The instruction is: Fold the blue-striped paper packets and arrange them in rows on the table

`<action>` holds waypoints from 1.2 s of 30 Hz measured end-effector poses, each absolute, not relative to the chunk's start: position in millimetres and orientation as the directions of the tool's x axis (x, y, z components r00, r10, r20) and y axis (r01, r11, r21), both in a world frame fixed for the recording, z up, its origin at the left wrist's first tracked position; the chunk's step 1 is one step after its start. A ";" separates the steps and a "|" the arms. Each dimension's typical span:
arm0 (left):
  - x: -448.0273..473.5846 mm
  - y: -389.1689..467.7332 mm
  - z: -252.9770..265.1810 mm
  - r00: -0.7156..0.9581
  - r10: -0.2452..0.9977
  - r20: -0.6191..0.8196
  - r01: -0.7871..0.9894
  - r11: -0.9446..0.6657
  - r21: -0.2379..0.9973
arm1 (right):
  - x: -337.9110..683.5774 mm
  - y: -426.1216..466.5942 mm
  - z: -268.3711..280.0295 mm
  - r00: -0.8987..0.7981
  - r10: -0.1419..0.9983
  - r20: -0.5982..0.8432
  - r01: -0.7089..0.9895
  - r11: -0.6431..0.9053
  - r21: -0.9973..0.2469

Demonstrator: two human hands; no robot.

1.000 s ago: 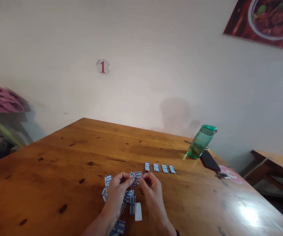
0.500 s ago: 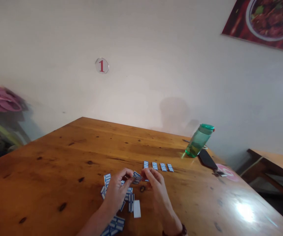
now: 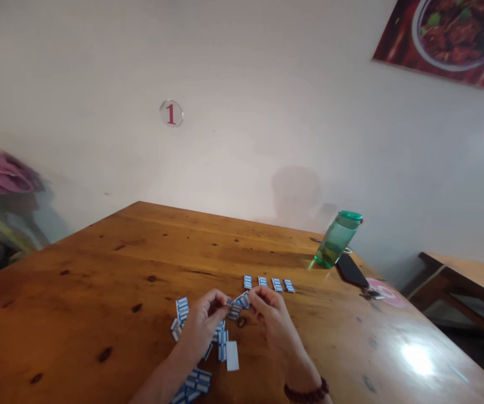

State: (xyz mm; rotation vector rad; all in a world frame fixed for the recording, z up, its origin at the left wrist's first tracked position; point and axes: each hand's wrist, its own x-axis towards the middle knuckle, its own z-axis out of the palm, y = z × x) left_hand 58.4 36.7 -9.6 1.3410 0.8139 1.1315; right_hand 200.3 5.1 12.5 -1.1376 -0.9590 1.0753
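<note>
Between my hands are small blue-and-white striped label sheets (image 3: 236, 307), fanned over one another. My left hand (image 3: 202, 321) pinches them at their left edge. The thumb and fingers of my right hand (image 3: 272, 314) close on the upper right corner of one sheet. Under and around my left hand lies a loose heap of similar label sheets (image 3: 182, 307), partly covered by it. A plain white card (image 3: 232, 356) lies just right of this heap. More sheets (image 3: 191, 387) overlap near the bottom edge. Beyond my right hand, several small sheets (image 3: 277, 285) form a spaced row.
On the wooden table (image 3: 99, 292), a green bottle (image 3: 338, 240) stands at the far right. Beside it lie a black phone (image 3: 351, 270), keys (image 3: 372, 294) and a pink round disc (image 3: 389, 293). A white wall (image 3: 225, 168) rises behind; another wooden table (image 3: 469, 272) is at right.
My right hand has moved slightly right, now pinching a sheet's corner. The sheets between my hands are spread wider and show more. The view has shifted slightly.
</note>
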 end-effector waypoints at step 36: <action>61.3 31.1 -0.4 0.364 0.927 -0.092 -0.189 0.170 0.967 | 178.8 2.9 0.1 0.409 0.858 0.311 0.343 0.172 -0.924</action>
